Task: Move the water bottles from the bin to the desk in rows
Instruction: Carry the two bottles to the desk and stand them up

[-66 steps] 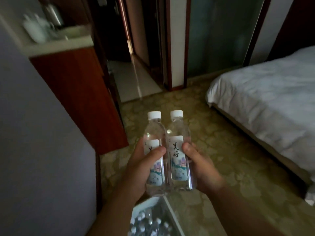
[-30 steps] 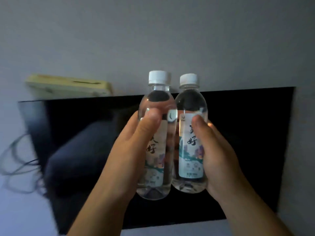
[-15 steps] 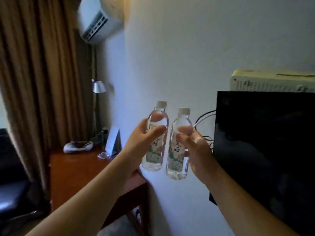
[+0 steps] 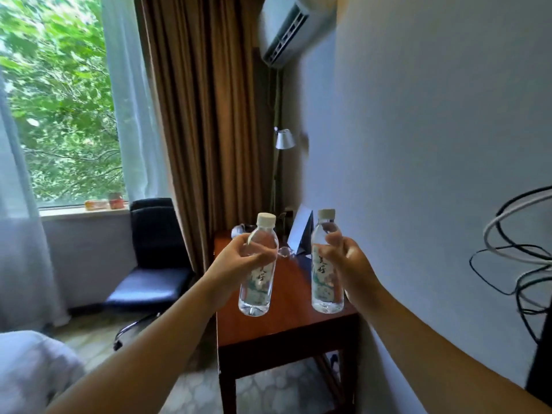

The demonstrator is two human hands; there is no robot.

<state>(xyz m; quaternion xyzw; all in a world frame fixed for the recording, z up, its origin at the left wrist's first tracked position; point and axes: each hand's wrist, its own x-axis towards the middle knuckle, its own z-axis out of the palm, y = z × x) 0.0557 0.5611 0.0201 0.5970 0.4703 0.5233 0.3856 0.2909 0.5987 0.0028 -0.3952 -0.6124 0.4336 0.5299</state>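
My left hand [image 4: 239,264] grips a clear water bottle [image 4: 257,282] with a white cap and a printed label. My right hand [image 4: 349,264] grips a second, matching water bottle [image 4: 325,282]. Both bottles are upright, held apart in the air above the near half of the red-brown wooden desk [image 4: 286,318], which stands against the white wall. The bin is out of view.
At the desk's far end stand a folded white card [image 4: 301,234], a small glass item [image 4: 285,251] and a white bundle. A floor lamp [image 4: 282,138] rises behind. A black office chair [image 4: 155,252] sits left of the desk; cables [image 4: 513,258] hang on the right wall; a bed corner lies lower left.
The view has swung left from the television to the desk and window. The two bottles, side by side before, are now spread apart and held out over the desk.
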